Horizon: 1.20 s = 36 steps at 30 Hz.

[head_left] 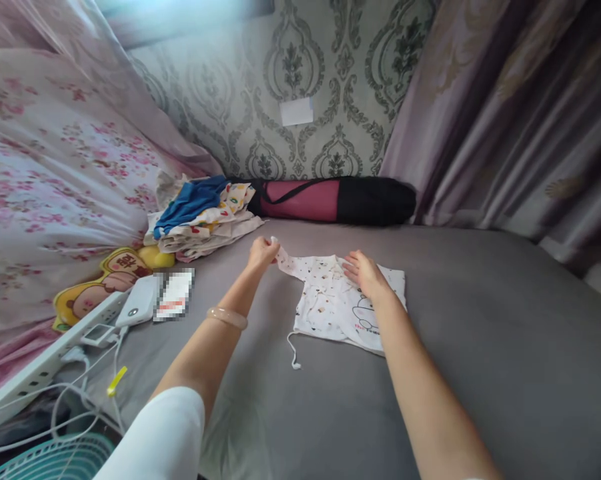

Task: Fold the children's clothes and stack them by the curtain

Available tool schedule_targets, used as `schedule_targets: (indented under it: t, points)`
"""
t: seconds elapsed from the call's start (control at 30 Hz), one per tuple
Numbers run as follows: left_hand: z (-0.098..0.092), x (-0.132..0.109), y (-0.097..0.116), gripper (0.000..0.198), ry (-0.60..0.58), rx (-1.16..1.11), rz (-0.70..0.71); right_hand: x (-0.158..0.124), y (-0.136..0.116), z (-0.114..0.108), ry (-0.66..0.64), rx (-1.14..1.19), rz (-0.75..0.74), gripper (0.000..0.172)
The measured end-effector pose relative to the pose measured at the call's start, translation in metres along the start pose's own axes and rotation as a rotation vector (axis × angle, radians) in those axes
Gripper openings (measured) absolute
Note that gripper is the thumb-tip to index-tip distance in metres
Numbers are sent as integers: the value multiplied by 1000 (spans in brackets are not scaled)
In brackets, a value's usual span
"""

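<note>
A small white baby shirt (320, 310) with a scattered print and a line-drawn figure lies spread on the grey sheet. My left hand (263, 253) pinches the cuff of its left-side sleeve, which is stretched out and slightly raised. Over the shirt's upper right part is my right hand (363, 272), fingers extended and apart, holding nothing; whether it touches the cloth I cannot tell. My right forearm covers part of the shirt's right side. A white tie string (293, 353) trails from the lower left corner.
A pile of folded clothes (205, 213) sits at the back left. Beside it, a maroon and black long bag (330, 200) lies along the wall. On the left are a yellow cushion (87, 297), a power strip (55, 350), a white power bank (139, 300), cables and a teal basket (55, 457).
</note>
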<state>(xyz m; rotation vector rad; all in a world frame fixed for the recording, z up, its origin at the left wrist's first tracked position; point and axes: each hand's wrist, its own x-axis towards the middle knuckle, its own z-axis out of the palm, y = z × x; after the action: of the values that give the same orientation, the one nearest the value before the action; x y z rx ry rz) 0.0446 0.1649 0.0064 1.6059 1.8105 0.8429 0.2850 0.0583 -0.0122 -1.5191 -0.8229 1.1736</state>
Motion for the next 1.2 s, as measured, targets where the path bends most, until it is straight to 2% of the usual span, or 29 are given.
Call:
schedule_targets:
  t: [0.1, 0.17, 0.3, 0.4, 0.47, 0.5, 0.63, 0.73, 0.83, 0.97, 1.03, 1.2]
  points:
    - [13, -12, 30, 13, 8, -200, 111, -6, 9, -6, -23, 104, 48, 57]
    - [25, -21, 46, 14, -35, -341, 189, -7, 15, -8, -61, 163, 68, 56]
    - [55, -45, 66, 23, -162, -470, 278, -7, 19, -13, -93, 259, 84, 52]
    - [74, -60, 71, 32, -338, -538, 321, -7, 20, -16, -77, 257, 94, 52]
    - [82, -63, 69, 33, -416, -577, 333, -6, 19, -16, -59, 280, 116, 54]
    - [84, -62, 65, 32, -406, -585, 325, -6, 19, -16, -52, 302, 129, 55]
    - [85, -43, 37, 26, -165, -501, 204, -5, 20, -15, -2, 342, 145, 45]
    - [85, -30, 12, 30, -95, -376, 174, -2, 25, -12, 79, 226, 65, 30]
    - [87, -25, -6, 29, -112, -313, 213, 3, 32, -11, 181, 46, -60, 25]
    - [93, -28, -11, 26, -175, -267, 303, 3, 33, -18, 270, -177, -160, 63]
    - [95, -30, -10, 26, -198, -237, 349, 0, 29, -25, 285, -313, -216, 70]
    - [98, -35, -6, 28, -259, -34, 477, -10, 20, -34, 241, -624, -303, 47]
